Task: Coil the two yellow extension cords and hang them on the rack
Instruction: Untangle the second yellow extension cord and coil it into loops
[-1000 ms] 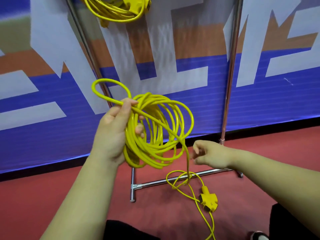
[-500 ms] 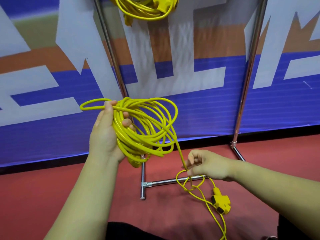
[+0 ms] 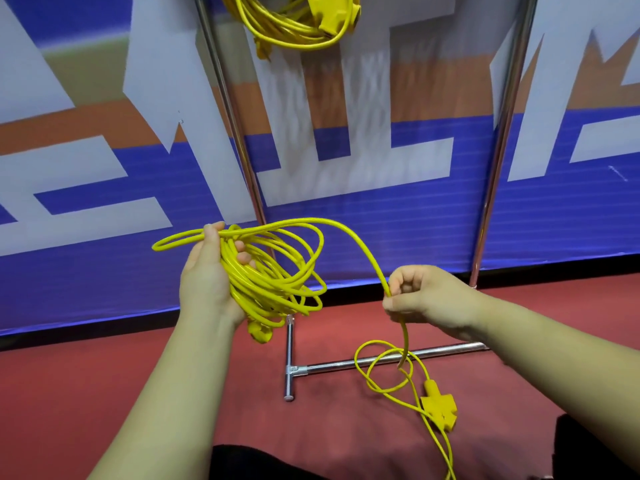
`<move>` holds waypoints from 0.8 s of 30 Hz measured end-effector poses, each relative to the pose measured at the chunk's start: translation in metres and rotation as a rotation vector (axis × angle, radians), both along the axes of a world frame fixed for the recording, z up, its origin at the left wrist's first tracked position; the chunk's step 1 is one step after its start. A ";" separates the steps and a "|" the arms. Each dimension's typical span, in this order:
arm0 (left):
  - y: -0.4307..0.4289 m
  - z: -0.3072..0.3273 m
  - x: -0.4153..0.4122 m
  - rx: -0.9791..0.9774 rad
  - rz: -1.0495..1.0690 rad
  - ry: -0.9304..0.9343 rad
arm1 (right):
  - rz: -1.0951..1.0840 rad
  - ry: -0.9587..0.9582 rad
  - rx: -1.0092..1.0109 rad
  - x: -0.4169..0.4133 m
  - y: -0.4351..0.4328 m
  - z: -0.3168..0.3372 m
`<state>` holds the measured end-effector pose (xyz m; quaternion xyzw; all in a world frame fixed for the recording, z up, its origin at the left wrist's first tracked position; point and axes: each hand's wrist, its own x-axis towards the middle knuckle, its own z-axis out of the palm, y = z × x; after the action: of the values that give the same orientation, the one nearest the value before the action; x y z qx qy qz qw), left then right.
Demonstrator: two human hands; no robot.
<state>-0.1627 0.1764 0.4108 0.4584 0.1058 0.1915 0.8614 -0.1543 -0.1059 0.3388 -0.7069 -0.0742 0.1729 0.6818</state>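
Partly cropped white banner lettering [image 3: 346, 181], left hand [image 3: 207, 282] gripping yellow cord [image 3: 277, 285]

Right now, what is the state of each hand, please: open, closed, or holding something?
Left hand: closed around the coils of the yellow cord.
Right hand: closed, pinching the same cord's free length.

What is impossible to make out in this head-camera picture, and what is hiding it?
Head view, top edge: the upper rail of the rack is cut off, so what holds the hung cord is unseen.
Head view, bottom edge: the loose strand runs out of frame; the rest is unseen.
Head view: the coil covers most fingers of the left hand.
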 end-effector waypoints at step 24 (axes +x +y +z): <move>-0.075 -0.022 -0.006 0.391 -0.462 0.185 | -0.052 -0.178 -1.374 0.055 -0.090 -0.043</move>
<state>-0.1686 0.1015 0.3884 0.6426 0.0379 -0.0351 0.7645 -0.0992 -0.1959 0.2958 -0.9915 0.0135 0.1055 0.0749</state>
